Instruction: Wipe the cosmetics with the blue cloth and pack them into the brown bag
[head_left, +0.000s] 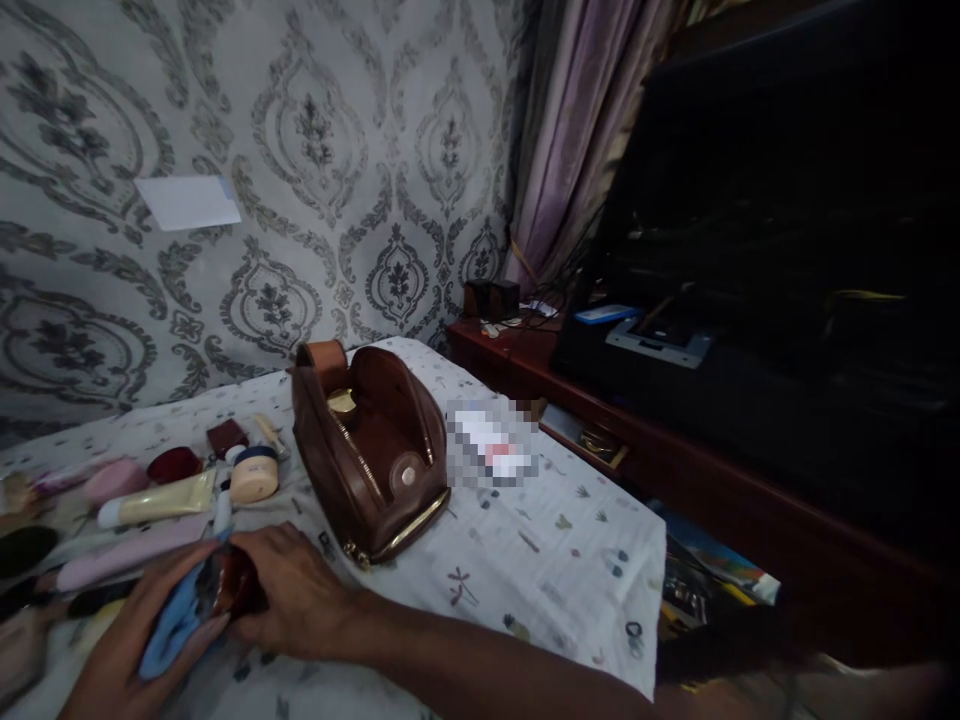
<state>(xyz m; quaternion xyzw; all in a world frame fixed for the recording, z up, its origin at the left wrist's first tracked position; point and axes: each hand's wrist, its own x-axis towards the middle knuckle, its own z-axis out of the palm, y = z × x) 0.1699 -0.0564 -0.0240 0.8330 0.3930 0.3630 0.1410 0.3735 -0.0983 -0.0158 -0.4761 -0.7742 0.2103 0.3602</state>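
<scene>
My left hand is closed around a soft, light-blue piece that looks like cloth. Against it, my right hand grips a small, shiny reddish-brown object; its kind is hard to make out, as fingers and blur cover part of it. Both hands meet low over the bed's left side. Just beyond them stands a brown leather bag, unzipped and gaping, with a gold round item inside. A cream jar with a dark lid and a pale yellow tube lie near my fingers.
More cosmetics spread leftward, including a pink tube, a pink rounded item and a dark red one. A patterned white sheet covers the surface. At right are a reddish wooden cabinet and a large black screen.
</scene>
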